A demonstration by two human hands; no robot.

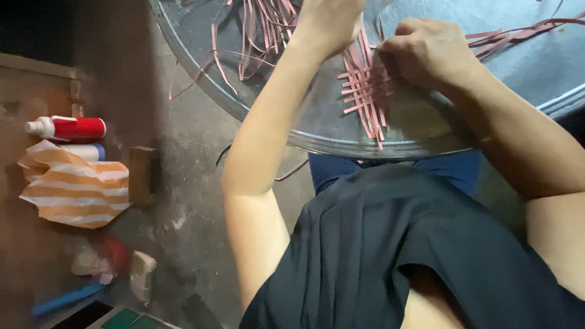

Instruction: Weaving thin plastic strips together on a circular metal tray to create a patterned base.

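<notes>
Pink strips (365, 91) woven into a small lattice lie on a round glass tabletop (414, 131) at the far side of the scene, just above the person's lap. The right hand (429, 52) rests curled on the lattice's right edge, fingers pinching down on the strips. The left hand (326, 21) is raised over the weave's far end, partly cut off by the frame's top, closed around strips as far as can be told. Loose pink strips (256, 30) trail across the glass to the far left and far right. On the floor at left sit a red-and-white bottle (67, 128), an orange-and-white striped bag (76, 189), a small wooden block (141, 175) and, nearer, a blue tool (67, 298). The left forearm crosses the table's near rim, hiding part of it.
</notes>
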